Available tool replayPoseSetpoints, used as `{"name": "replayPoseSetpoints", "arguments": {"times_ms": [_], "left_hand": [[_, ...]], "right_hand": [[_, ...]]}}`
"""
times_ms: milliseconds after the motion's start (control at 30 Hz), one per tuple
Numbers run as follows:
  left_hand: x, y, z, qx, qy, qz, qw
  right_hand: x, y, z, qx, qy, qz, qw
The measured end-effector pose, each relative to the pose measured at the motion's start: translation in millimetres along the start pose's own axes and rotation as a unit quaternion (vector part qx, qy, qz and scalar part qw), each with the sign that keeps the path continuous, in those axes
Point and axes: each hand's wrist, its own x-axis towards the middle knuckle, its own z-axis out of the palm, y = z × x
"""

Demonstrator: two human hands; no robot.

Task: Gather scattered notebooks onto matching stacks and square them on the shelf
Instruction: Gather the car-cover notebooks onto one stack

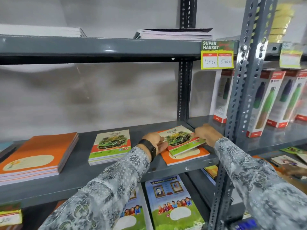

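Patterned grey sleeves fill the near foreground, both arms reaching up onto the middle shelf. Left hand, black watch on the wrist, lies flat and open against the left edge of the green car notebook, fingers stretched along the cover's side. Right hand comes in from the far right corner, fingers curled over the book's right edge, thumb hidden, so how firmly that grip has closed is hard to judge. Between the two hands the car notebook sits skewed on top of an orange notebook, which lies at the right end of the shelf near the front lip. To the left, well apart, a matching stack of green car notebooks sits on the shelf, and farther left a thick orange stack. Below, green-covered books lie on the lower shelf. Up right, a yellow price tag hangs on the top shelf edge.
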Motion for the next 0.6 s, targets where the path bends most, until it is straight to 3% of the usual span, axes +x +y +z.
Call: {"name": "replayPoseSetpoints", "arguments": {"times_ms": [133,233,333,433,600], "left_hand": [[4,1,-8,-0.084,-0.02,0.015,0.996],[-2,8,-15,-0.113,-0.015,0.058,0.992],[2,18,-27,-0.047,0.053,0.135,0.988],[0,27,-56,0.054,0.145,0.218,0.964],[-15,40,-111,0.01,0.227,0.247,0.942]], "right_hand": [[-2,-22,2,0.161,-0.029,-0.003,0.986],[-12,-50,18,0.173,0.013,-0.034,0.984],[-27,-78,32,0.14,0.065,-0.07,0.986],[-34,-99,43,0.183,0.054,-0.077,0.979],[-49,-130,78,0.254,0.007,-0.096,0.962]]}}
